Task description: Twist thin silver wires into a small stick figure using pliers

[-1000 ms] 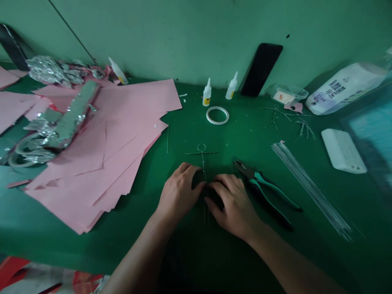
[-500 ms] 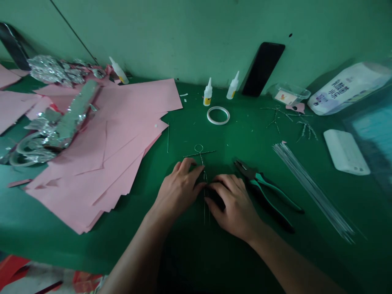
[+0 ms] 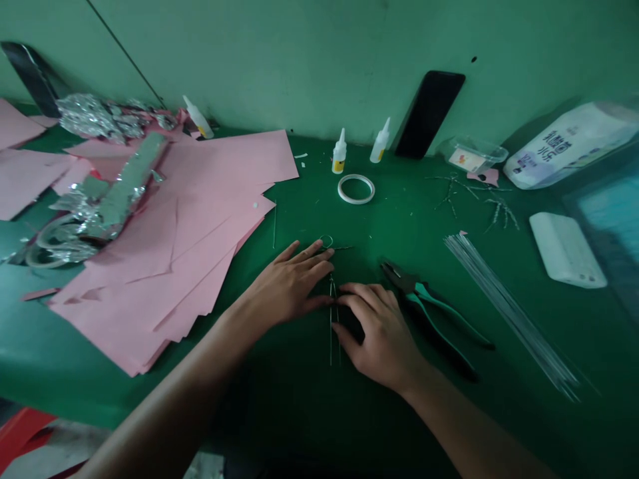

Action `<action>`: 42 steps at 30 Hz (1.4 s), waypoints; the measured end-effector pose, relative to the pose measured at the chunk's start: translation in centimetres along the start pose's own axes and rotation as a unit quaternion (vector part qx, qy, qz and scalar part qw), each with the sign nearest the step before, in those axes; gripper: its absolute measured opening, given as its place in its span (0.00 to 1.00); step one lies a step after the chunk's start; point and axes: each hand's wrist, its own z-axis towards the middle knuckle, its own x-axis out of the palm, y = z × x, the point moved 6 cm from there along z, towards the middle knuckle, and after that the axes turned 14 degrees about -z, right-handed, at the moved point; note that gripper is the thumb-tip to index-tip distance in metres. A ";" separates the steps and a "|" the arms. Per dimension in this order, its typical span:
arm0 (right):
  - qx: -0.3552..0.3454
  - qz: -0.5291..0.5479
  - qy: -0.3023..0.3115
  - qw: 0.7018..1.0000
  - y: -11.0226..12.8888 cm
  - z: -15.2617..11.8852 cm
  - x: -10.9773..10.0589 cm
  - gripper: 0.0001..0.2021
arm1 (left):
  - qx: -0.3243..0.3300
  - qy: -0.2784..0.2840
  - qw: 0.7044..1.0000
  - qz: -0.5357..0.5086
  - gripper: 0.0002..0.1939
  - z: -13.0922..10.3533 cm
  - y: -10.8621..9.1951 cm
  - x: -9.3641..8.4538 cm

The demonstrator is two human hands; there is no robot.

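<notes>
A twisted wire figure point(image 3: 331, 326) with a loop at its top, a crosswise arm and two long straight wire legs lies on the green table. My left hand point(image 3: 292, 283) is open, its fingers stretched flat over the upper body and partly hiding the loop and crosspiece. Its thumb reaches the legs. On the other side, my right hand point(image 3: 377, 329) is curled, with thumb and fingertips at the wire legs; the exact contact is hard to see. Pliers point(image 3: 424, 299) with black and teal handles lie right of my right hand.
Pink sheets point(image 3: 200, 219) and crumpled foil point(image 3: 100, 120) spread at left. Behind stand glue bottles point(image 3: 339, 156), a tape ring point(image 3: 356, 189) and a leaning phone point(image 3: 429, 113). At right lie a bundle of wires point(image 3: 509, 313), bent wire pieces point(image 3: 452, 189) and a white box point(image 3: 568, 249).
My left hand has flattened, its fingers straightening over the figure's upper part and covering the left side of the crosspiece. My right hand has stayed nearly in place at the wire legs.
</notes>
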 end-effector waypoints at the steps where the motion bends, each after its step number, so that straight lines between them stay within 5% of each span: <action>1: 0.001 -0.004 -0.001 1.000 0.0 0.0 0.0 0.13 | 0.006 -0.007 1.000 -0.007 0.27 -0.1 0.1 0.0; 7: -0.020 -0.041 0.018 0.999 0.3 0.0 0.3 0.21 | 0.004 -0.029 0.998 -0.058 0.27 -0.4 0.6 0.0; 17: -0.062 -0.030 -0.015 0.998 0.7 0.2 0.1 0.18 | -0.011 -0.008 0.997 -0.076 0.24 -0.5 0.6 -0.3; 23: 0.005 -0.026 -0.067 0.997 -0.2 0.4 -0.3 0.09 | -0.011 -0.002 0.996 -0.086 0.25 -0.5 0.8 -0.3; 26: 0.055 -0.071 -0.055 0.995 -0.1 0.8 0.1 0.17 | -0.010 0.000 0.996 -0.084 0.25 -0.5 0.8 -0.3; 29: 0.087 -0.119 -0.019 0.989 0.5 1.1 0.7 0.13 | -0.010 0.002 0.997 -0.081 0.25 -0.5 0.7 -0.3; 42: 0.100 -0.047 -0.009 0.994 0.2 1.6 0.3 0.08 | -0.008 -0.005 0.996 -0.091 0.26 -0.4 0.7 -0.2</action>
